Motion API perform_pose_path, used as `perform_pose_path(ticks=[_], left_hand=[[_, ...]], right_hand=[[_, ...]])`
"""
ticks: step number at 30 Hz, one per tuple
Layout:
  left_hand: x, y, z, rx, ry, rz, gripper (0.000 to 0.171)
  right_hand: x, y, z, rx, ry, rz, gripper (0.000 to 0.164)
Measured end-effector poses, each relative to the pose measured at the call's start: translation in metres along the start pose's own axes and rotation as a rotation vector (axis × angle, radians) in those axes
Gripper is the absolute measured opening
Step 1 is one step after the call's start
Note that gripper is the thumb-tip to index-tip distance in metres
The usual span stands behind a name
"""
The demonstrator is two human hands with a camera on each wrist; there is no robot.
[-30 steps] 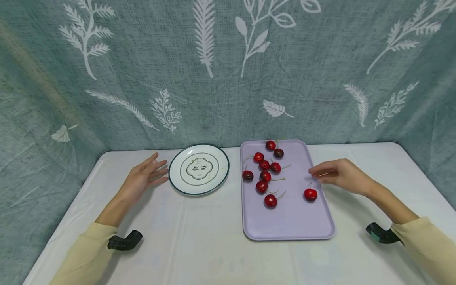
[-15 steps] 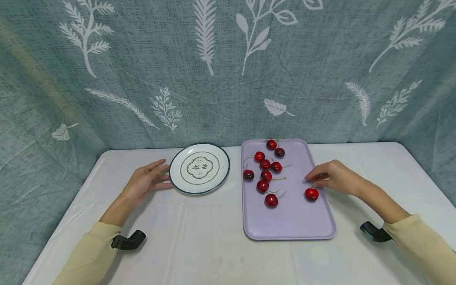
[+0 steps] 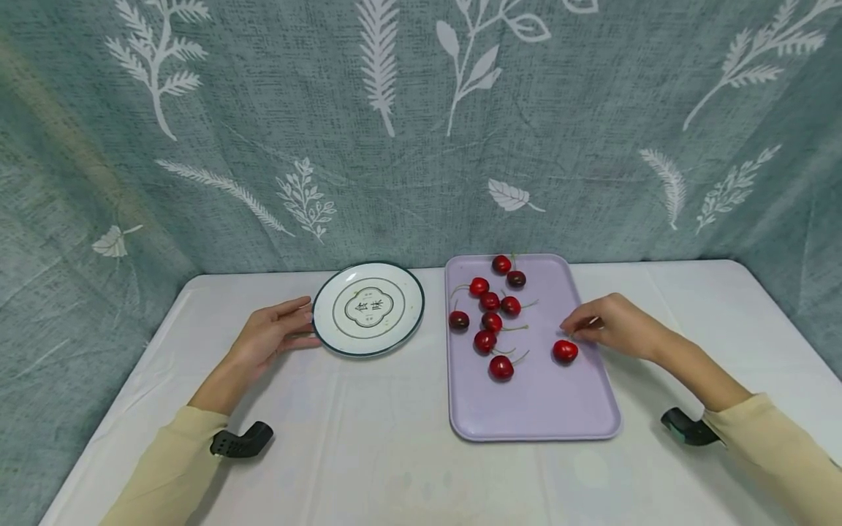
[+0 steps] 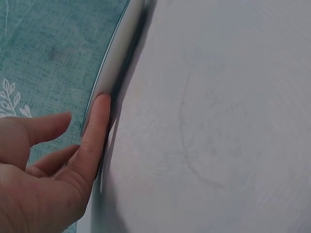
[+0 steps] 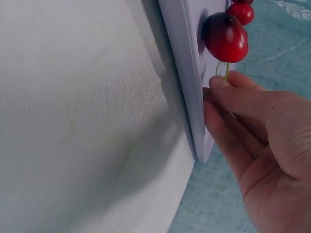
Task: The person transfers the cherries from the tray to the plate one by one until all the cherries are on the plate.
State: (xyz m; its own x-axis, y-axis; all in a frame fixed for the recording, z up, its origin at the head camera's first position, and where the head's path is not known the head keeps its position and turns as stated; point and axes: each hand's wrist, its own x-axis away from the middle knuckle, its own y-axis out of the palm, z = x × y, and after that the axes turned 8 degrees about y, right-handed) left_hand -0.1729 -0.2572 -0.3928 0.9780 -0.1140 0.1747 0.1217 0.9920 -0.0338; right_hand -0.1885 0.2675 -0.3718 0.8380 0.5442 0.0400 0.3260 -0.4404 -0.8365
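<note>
Right hand (image 3: 615, 323): grip drawn to a pinch, thumb and fingertips meeting on the stem (image 5: 227, 72) of one red cherry (image 3: 565, 351). Cherry: just on the person's side of that grip, over the tray; stem directed away from the person into the fingertips, its long axis running from fruit to pinch, fruit end toward the person; whether it touches the tray cannot be told. Tray (image 3: 539, 409), lilac, rectangular: under the right grip's fingertips and leftward of them, long sides running away from the person. Further cherries (image 3: 491, 322), nine: left of the right grip, loosely grouped, visible stems variously directed. Left hand (image 3: 268, 334): grip spread, fingers extended, thumb apart, touching the plate's edge. Plate (image 3: 368, 331), round, white, dark-rimmed, lettered: immediately right of the left grip. Bench (image 3: 381, 438), white-covered: below both grips.
</note>
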Motion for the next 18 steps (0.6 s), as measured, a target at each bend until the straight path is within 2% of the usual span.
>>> perform_pose_path(ticks=[6,10,15,18], left_hand=[[-0.0010,0.0026,0.0005,0.007,-0.007,0.019,0.063],[-0.0014,0.0040,-0.0003,-0.010,-0.002,0.033,0.062],[-0.0016,0.0047,-0.0007,-0.027,0.006,0.049,0.060],[-0.0018,0.0060,-0.0006,-0.035,0.010,0.052,0.060]], right_hand=[[0.0016,0.0005,0.0015,0.016,-0.004,0.051,0.020],[0.0013,0.0000,0.0020,-0.017,0.042,0.096,0.020],[-0.0017,-0.0031,-0.0006,-0.129,0.130,0.109,0.019],[-0.0031,-0.0056,-0.0026,-0.234,0.189,0.096,0.021]])
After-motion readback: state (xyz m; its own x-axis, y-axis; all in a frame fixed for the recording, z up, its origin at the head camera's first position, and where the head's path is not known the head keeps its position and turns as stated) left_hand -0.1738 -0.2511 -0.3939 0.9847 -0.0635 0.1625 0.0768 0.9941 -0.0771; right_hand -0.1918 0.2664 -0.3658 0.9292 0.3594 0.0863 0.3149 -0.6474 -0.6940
